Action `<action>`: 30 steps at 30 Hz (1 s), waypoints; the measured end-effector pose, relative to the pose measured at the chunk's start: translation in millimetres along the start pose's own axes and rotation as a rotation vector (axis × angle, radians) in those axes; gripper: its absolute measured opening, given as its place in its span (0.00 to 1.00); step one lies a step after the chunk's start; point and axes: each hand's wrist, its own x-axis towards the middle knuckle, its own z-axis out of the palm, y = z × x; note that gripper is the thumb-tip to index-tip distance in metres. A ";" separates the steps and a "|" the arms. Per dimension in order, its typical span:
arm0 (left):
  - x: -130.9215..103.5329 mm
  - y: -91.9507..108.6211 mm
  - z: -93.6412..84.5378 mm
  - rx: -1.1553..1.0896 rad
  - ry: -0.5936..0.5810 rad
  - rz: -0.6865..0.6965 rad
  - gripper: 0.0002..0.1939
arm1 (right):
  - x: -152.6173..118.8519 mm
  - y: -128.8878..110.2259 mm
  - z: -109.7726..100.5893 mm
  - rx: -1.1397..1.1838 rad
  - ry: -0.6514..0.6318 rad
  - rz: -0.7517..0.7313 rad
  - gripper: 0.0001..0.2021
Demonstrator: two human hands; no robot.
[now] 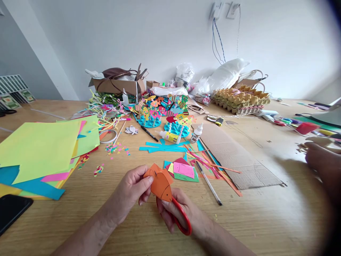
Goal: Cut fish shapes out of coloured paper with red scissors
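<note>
An orange paper fish (161, 185) with a drawn eye and black lines is at the centre front, its head tilted down to the right. My left hand (137, 185) pinches its tail end between thumb and fingers. My right hand (179, 209) is closed on red-handled scissors (185, 219) just below the fish's head; the blades are hidden behind the paper. Beyond my hands lies a small stack of coloured paper pieces, with a pink piece (183, 170) on top.
Coloured sheets (39, 147) and a black phone (12, 210) lie left. A pen (209, 183), paper strips and cardboard (234, 156) lie right. Behind stand glue bottles (196, 133) and paper fish on blue bases (176, 128). Another person's hand (321, 160) is at far right.
</note>
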 end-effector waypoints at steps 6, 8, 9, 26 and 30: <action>1.0 1.2 0.6 0.000 -0.007 -0.015 0.10 | -0.5 1.2 -0.2 -0.004 -0.010 0.001 0.22; 0.4 1.3 0.6 -0.022 -0.012 -0.030 0.10 | -0.7 1.1 -0.1 0.001 -0.015 0.003 0.22; 0.1 1.0 0.5 -0.031 -0.014 -0.033 0.10 | -0.9 1.0 -0.1 0.001 -0.020 0.000 0.22; -1.0 -0.2 2.6 -0.042 0.004 -0.007 0.09 | -0.2 0.0 2.4 -0.023 -0.009 -0.079 0.23; -1.5 0.6 4.5 -0.040 0.024 0.008 0.10 | 0.7 1.2 2.7 -0.032 -0.003 -0.100 0.23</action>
